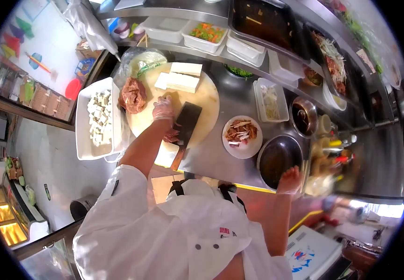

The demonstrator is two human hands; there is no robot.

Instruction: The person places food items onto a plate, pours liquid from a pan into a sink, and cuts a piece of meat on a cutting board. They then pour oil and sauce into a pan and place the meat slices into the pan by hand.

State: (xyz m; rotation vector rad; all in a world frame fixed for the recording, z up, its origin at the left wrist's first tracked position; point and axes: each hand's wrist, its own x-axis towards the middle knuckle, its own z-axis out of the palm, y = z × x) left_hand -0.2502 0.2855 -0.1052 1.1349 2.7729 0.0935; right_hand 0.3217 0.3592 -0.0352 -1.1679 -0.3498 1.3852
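Observation:
My left hand [163, 110], in a clear glove, is on the round cutting board [206, 88], its fingers bent together; what they hold is hidden. Beside it a cleaver [189, 122] lies flat, handle toward my body. Sliced meat [171, 134] is by its blade, near my wrist. A chunk of red meat [133, 95] sits at the board's left, and white tofu blocks [182, 79] lie at its far side. Over the near right rim of a dark metal bowl [280, 158], my right hand [290, 179] has its fingers slightly apart, with nothing visible in them.
A white tub of tofu cubes [81, 126] stands left of the board. To the right are a plate of sliced meat [241, 136], a container of white strips [270, 100] and a sauce bowl [304, 116]. A steel shelf [174, 45] with trays runs along the back.

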